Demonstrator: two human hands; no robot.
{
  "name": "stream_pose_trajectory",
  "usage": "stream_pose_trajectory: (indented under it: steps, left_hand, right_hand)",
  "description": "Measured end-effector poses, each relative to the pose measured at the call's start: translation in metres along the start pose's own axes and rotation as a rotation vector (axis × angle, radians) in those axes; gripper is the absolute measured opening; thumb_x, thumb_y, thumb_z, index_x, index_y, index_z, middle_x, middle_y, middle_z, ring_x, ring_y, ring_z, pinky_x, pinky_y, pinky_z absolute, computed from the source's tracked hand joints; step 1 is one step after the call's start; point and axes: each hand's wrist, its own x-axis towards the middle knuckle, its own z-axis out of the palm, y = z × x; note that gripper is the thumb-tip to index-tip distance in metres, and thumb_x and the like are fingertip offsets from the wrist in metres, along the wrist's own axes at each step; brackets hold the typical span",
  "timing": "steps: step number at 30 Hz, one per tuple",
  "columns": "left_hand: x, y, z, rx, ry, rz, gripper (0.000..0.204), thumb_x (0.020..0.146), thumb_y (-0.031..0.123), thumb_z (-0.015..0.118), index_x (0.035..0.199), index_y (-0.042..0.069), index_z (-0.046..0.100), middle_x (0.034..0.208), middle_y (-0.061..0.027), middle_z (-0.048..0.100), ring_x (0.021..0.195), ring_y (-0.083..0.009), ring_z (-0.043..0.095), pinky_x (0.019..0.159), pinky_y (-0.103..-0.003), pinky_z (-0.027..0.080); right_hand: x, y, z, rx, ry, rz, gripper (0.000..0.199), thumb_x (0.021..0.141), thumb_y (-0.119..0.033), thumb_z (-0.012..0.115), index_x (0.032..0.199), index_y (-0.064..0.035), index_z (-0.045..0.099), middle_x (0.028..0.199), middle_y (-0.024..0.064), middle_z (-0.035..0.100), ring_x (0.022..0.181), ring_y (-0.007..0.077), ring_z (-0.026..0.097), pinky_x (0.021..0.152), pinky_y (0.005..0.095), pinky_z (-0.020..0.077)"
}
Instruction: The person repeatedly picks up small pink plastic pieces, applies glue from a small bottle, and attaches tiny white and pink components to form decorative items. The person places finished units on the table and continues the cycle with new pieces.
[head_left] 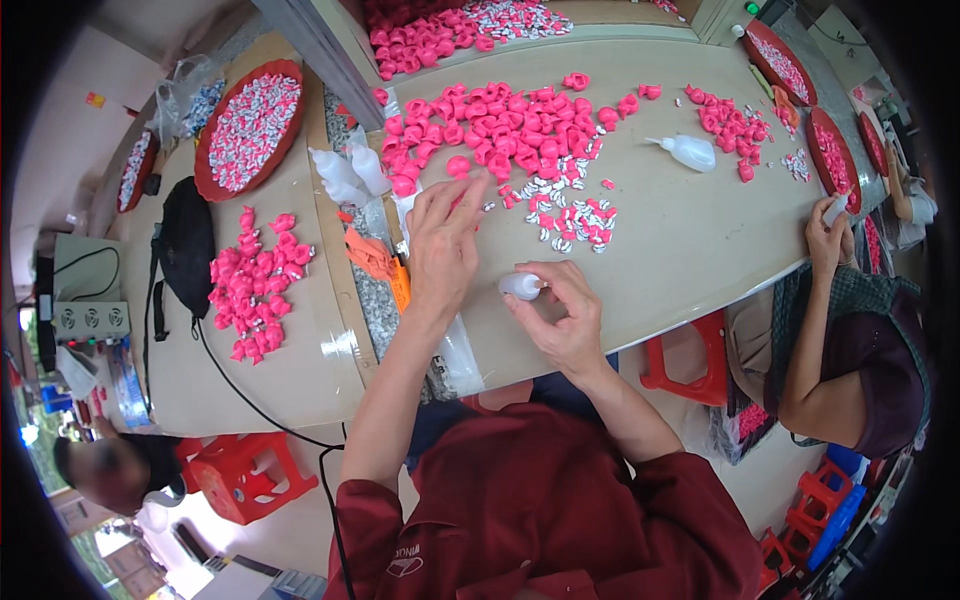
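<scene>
My right hand (pixel 568 318) is closed around a small white squeeze bottle (pixel 518 286), held low over the near part of the table. My left hand (pixel 446 245) reaches forward with its fingers stretched out, at the near edge of a heap of hollow pink plastic pieces (pixel 500 118). Nothing can be seen held in it. Beyond the bottle lies a scatter of small white-and-pink pieces with dark markings (pixel 572 222). Several white squeeze bottles (pixel 350 172) are grouped left of the heap, and another squeeze bottle (pixel 692 152) lies on its side to the right.
Joined pink pieces (pixel 258 285) cover part of the left table, beside a black bag (pixel 184 245). A red tray (pixel 206 150) holds many small pieces. An orange cutter (pixel 400 285) lies near my left forearm. At right a co-worker's hand (pixel 826 235) holds a bottle; red stools (pixel 700 365) stand below.
</scene>
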Motion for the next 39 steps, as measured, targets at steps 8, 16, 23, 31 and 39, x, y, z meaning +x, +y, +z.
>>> stream_pose_trajectory:
  steps: [8, 16, 23, 31, 39]
  left_hand:
    - [-0.021, 0.02, -0.033, -1.192, 0.041, -0.615, 0.039, 0.083, 0.004, 0.058, 0.121, 0.004, 0.049, 0.11, -0.0113, 0.056, 0.097, -0.0186, 0.056, 0.083, -0.029, 0.045]
    - [-0.108, 0.03, -0.044, -1.87, 0.003, -0.866, 0.042, 0.089, 0.007, 0.049, 0.129, 0.002, 0.035, 0.116, -0.014, 0.052, 0.1, -0.0233, 0.055, 0.084, -0.031, 0.047]
    - [-0.126, 0.039, -0.039, -1.679, -0.082, -0.703, 0.042, 0.087, 0.007, 0.053, 0.127, 0.001, 0.039, 0.12, -0.0133, 0.049, 0.102, -0.0221, 0.054, 0.088, -0.033, 0.044]
    - [-0.118, 0.042, -0.048, -1.588, -0.1, -0.763, 0.042, 0.088, 0.01, 0.051, 0.127, 0.0, 0.04, 0.115, -0.0127, 0.052, 0.103, -0.0203, 0.052, 0.088, -0.032, 0.042]
    - [-0.124, 0.039, -0.05, -1.238, -0.059, -0.707, 0.034, 0.089, 0.011, 0.052, 0.12, -0.001, 0.045, 0.112, -0.0114, 0.053, 0.1, -0.0157, 0.053, 0.088, -0.03, 0.042]
  right_hand:
    - [-0.008, 0.013, 0.004, 0.192, 0.039, 0.015, 0.034, 0.072, 0.0, 0.065, 0.104, -0.0011, 0.053, 0.099, 0.0119, 0.059, 0.089, 0.0187, 0.058, 0.077, 0.0272, 0.0459]
    - [-0.024, -0.012, -0.011, 0.325, -0.1, 0.177, 0.033, 0.082, -0.007, 0.058, 0.112, 0.0015, 0.046, 0.099, 0.0139, 0.059, 0.09, 0.0179, 0.058, 0.078, 0.026, 0.0447]
    - [-0.035, -0.032, -0.023, 0.349, -0.108, 0.216, 0.036, 0.081, -0.007, 0.06, 0.112, 0.0038, 0.046, 0.093, 0.0108, 0.059, 0.084, 0.0136, 0.056, 0.074, 0.0247, 0.0444]
    - [-0.028, -0.037, -0.039, 0.248, -0.144, -0.029, 0.032, 0.072, -0.009, 0.069, 0.099, 0.0031, 0.056, 0.082, 0.0096, 0.06, 0.066, 0.0128, 0.052, 0.056, 0.0234, 0.0398]
    - [-0.024, -0.047, -0.042, 0.066, -0.208, -0.142, 0.037, 0.063, -0.013, 0.076, 0.093, 0.0021, 0.061, 0.075, 0.0094, 0.063, 0.053, 0.0163, 0.049, 0.047, 0.0258, 0.038]
